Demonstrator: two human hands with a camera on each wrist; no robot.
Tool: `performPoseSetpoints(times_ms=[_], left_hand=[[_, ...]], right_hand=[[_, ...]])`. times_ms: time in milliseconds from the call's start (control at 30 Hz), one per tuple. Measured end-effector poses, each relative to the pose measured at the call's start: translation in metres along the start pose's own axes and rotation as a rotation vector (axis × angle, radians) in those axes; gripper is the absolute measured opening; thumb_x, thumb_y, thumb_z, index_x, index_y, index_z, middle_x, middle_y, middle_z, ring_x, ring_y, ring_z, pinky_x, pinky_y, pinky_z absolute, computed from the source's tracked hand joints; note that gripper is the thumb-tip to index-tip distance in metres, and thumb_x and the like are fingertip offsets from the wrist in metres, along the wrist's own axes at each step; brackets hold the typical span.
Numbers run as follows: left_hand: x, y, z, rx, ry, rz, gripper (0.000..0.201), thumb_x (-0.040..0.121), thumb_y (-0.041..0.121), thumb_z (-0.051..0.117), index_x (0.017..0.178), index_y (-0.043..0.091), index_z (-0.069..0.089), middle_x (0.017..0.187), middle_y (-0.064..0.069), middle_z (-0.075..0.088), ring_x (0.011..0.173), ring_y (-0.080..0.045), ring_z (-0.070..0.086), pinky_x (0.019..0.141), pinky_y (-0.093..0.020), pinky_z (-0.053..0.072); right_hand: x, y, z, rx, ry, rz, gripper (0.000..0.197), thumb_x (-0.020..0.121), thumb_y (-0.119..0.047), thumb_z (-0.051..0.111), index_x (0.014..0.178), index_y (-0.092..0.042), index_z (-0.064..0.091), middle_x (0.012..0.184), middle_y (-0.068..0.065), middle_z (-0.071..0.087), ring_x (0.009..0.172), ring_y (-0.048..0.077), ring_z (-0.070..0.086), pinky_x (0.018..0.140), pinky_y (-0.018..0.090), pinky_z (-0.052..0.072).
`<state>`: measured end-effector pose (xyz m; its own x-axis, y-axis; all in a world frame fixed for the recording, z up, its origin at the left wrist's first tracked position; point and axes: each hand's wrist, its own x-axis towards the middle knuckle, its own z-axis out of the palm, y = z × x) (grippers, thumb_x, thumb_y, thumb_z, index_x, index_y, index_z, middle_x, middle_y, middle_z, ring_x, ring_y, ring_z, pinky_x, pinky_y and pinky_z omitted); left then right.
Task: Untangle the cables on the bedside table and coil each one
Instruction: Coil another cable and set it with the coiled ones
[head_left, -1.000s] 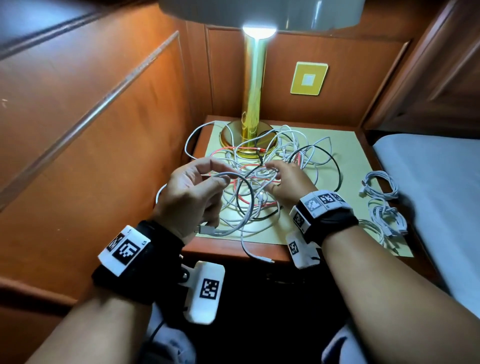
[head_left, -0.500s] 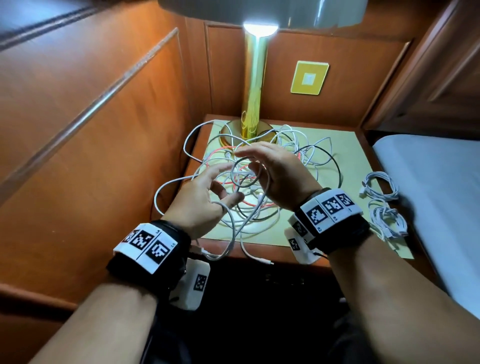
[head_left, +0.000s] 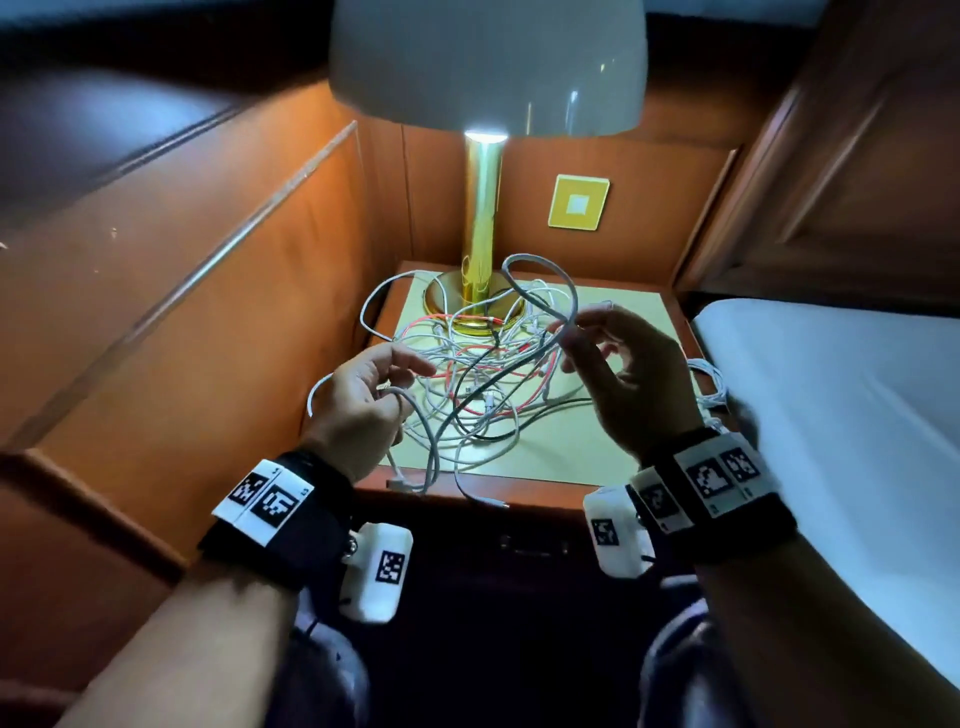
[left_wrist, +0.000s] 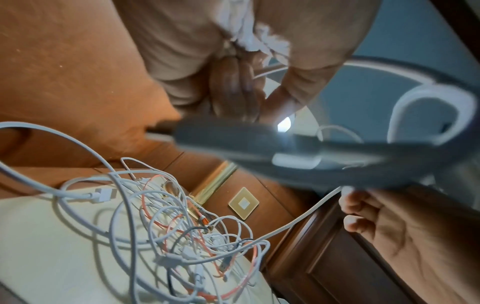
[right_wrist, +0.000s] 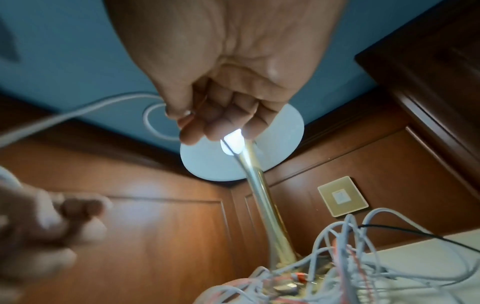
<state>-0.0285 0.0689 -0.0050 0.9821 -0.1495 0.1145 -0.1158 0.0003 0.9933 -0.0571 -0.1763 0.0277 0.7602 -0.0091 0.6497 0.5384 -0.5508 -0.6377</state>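
Two hands up over the bedside table (head_left: 524, 457) and we've got one grey-white cable (head_left: 550, 283) lifted out of the pile. Our right hand (head_left: 631, 376) pinches it between thumb and fingertips, a loop standing up in front of the brass lamp (head_left: 480, 218); the other fingers curl in loosely. Our left hand (head_left: 363, 400) has the same cable running through its curled fingers, low at the table's near-left edge, its end hanging over the front. Between our hands the tangle (head_left: 483, 374) of white, red and black cables lies on the table's pale top, right against the lamp's base. Off to the right, just past our right wrist, white cables (head_left: 714, 382) lie by the bed (head_left: 841, 395), partly hidden.
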Motion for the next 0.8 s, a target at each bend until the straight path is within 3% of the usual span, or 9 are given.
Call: performPoseSetpoints(times_ms=[100,233,300,367,467,533,600,667,800], left_hand=[[-0.030,0.001,0.014,-0.079,-0.015,-0.026,0.039,0.066,0.000,0.041,0.091,0.012,0.068,0.078,-0.001,0.046,0.048,-0.008,0.031,0.042,-0.019,0.029],[-0.064,-0.006,0.025,-0.080,-0.126,-0.082,0.048,0.061,0.001,0.040,0.101,0.013,0.064,0.085,-0.001,0.060,0.064,-0.012,0.049,0.055,-0.024,0.041],[-0.078,-0.009,0.028,0.048,-0.124,0.009,0.058,0.057,0.003,0.037,0.108,0.019,0.061,0.103,-0.001,0.064,0.088,-0.010,0.058,0.077,-0.021,0.046],[-0.087,-0.011,0.031,0.172,-0.074,0.079,0.062,0.058,0.005,0.034,0.110,0.028,0.059,0.111,0.007,0.065,0.102,-0.008,0.058,0.088,-0.014,0.041],[-0.094,-0.013,0.034,0.195,0.078,0.135,0.062,0.063,0.003,0.029,0.110,0.029,0.059,0.112,0.008,0.065,0.105,-0.013,0.060,0.093,-0.019,0.044],[-0.098,-0.014,0.036,0.192,0.121,0.173,0.056,0.070,0.005,0.032,0.112,0.032,0.059,0.115,0.003,0.066,0.106,-0.015,0.062,0.097,-0.031,0.049],[-0.106,-0.012,0.043,0.271,-0.013,0.213,0.049,0.079,0.008,0.041,0.120,0.028,0.060,0.122,0.001,0.065,0.112,-0.014,0.062,0.096,-0.032,0.051],[-0.117,-0.013,0.053,0.380,-0.279,0.249,0.036,0.090,0.021,0.053,0.124,0.022,0.063,0.122,0.003,0.067,0.115,-0.010,0.061,0.098,-0.033,0.050],[-0.132,-0.021,0.070,0.622,-0.604,0.178,0.033,0.094,0.049,0.050,0.099,0.023,0.068,0.089,0.008,0.069,0.086,-0.009,0.065,0.083,-0.039,0.053]], right_hand=[[-0.036,-0.026,-0.010,0.155,0.074,0.059,0.011,0.096,-0.032,0.058,0.086,-0.032,0.062,0.080,0.000,0.058,0.076,0.011,0.053,0.071,0.023,0.040],[-0.085,-0.039,-0.020,0.294,-0.024,0.206,0.019,0.100,-0.021,0.054,0.085,-0.023,0.066,0.081,0.002,0.059,0.080,0.011,0.058,0.078,0.025,0.045],[-0.100,-0.042,-0.026,0.439,-0.044,0.361,0.019,0.099,-0.020,0.053,0.084,-0.017,0.064,0.064,0.008,0.052,0.058,0.021,0.053,0.062,0.032,0.048],[-0.113,-0.044,-0.034,0.511,-0.047,0.468,0.019,0.101,-0.020,0.055,0.086,-0.014,0.065,0.058,0.011,0.041,0.048,0.024,0.038,0.047,0.032,0.037],[-0.135,-0.042,-0.044,0.375,-0.143,0.531,0.018,0.101,-0.016,0.057,0.093,-0.007,0.070,0.057,-0.011,0.057,0.052,0.009,0.051,0.052,0.022,0.039],[-0.147,-0.041,-0.044,0.348,-0.239,0.566,0.022,0.096,-0.021,0.060,0.095,-0.004,0.073,0.074,-0.009,0.072,0.070,0.004,0.064,0.067,0.020,0.049],[-0.160,-0.038,-0.042,0.337,-0.315,0.580,0.025,0.090,-0.025,0.059,0.094,-0.007,0.076,0.089,0.001,0.076,0.084,0.012,0.068,0.081,0.029,0.052],[-0.172,-0.039,-0.037,0.244,-0.369,0.545,0.024,0.088,-0.028,0.061,0.093,-0.011,0.077,0.090,-0.001,0.077,0.086,0.010,0.069,0.085,0.030,0.052],[-0.182,-0.041,-0.031,0.213,-0.204,0.408,0.010,0.090,-0.013,0.070,0.094,-0.008,0.077,0.094,-0.004,0.076,0.090,0.006,0.071,0.083,0.018,0.051]])
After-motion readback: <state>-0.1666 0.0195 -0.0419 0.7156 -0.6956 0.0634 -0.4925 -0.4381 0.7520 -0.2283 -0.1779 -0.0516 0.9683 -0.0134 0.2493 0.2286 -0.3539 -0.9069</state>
